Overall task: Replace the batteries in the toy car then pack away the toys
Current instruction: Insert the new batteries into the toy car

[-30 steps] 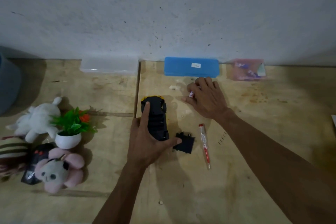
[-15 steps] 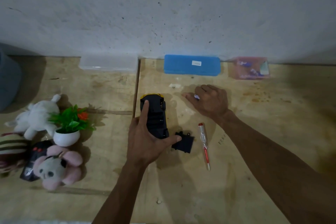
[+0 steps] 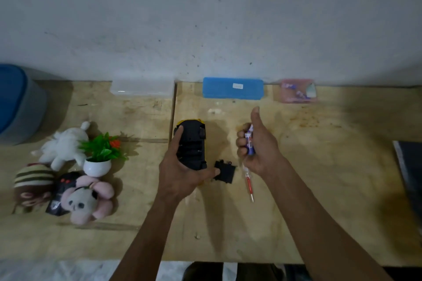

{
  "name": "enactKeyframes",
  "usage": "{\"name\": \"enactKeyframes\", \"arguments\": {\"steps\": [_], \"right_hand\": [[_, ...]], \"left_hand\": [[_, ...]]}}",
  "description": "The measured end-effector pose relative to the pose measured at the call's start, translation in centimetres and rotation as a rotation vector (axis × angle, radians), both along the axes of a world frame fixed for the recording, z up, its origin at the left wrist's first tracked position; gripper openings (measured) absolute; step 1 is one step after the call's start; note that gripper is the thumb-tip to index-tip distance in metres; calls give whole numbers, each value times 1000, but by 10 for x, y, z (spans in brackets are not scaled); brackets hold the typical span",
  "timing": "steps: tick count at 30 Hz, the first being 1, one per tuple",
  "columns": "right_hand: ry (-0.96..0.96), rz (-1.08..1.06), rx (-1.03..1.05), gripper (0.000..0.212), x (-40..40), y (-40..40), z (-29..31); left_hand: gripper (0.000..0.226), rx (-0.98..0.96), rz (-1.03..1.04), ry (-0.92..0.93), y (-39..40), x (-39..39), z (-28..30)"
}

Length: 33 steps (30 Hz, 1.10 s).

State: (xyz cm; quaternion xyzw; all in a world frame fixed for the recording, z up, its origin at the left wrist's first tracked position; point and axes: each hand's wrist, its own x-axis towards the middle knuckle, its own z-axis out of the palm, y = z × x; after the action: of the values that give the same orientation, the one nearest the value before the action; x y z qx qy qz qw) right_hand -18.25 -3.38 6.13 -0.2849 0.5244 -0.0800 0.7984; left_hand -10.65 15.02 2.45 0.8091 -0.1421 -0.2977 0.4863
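Note:
The toy car (image 3: 193,143) lies upside down on the wooden table (image 3: 319,178), black underside up with a yellow edge at its far end. My left hand (image 3: 180,171) grips it from the near side, index finger along its left flank. My right hand (image 3: 258,143) hovers to the car's right, fist closed with the thumb up, on the batteries (image 3: 249,141), which show white and purple. The black battery cover (image 3: 225,170) lies loose on the table between my hands. A red-handled screwdriver (image 3: 248,186) rests just below my right hand.
Soft toys lie at the left: a white one (image 3: 65,145), a pink one (image 3: 88,198) and a striped brown one (image 3: 32,186), around a small potted plant (image 3: 100,157). Along the wall stand a clear box (image 3: 141,85), a blue case (image 3: 233,88) and a pink box (image 3: 298,90). A blue-lidded bin (image 3: 18,105) is far left.
My right hand picked the batteries up off the table near the blue case, drew back toward me and turned thumb-up. My left hand stayed on the car.

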Motion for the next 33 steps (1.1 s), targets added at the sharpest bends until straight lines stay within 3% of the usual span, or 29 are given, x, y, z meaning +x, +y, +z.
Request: {"name": "enactKeyframes", "arguments": {"steps": [6, 14, 18, 23, 27, 33], "right_hand": [[-274, 33, 187, 32, -29, 28, 60], [-332, 128, -29, 31, -53, 43, 120], [-372, 154, -52, 31, -58, 50, 144], [-469, 177, -7, 15, -63, 53, 162], [-432, 239, -66, 27, -65, 53, 166], [-218, 283, -323, 18, -56, 59, 168]], "left_hand": [[141, -133, -48, 1, 6, -3, 58], [143, -206, -172, -114, 15, -4, 123], [145, -197, -191, -192, 19, -9, 139], [147, -161, -220, -287, 21, -13, 148], [148, -150, -215, -295, 19, -15, 149], [147, -142, -236, -295, 23, -16, 149]]}}
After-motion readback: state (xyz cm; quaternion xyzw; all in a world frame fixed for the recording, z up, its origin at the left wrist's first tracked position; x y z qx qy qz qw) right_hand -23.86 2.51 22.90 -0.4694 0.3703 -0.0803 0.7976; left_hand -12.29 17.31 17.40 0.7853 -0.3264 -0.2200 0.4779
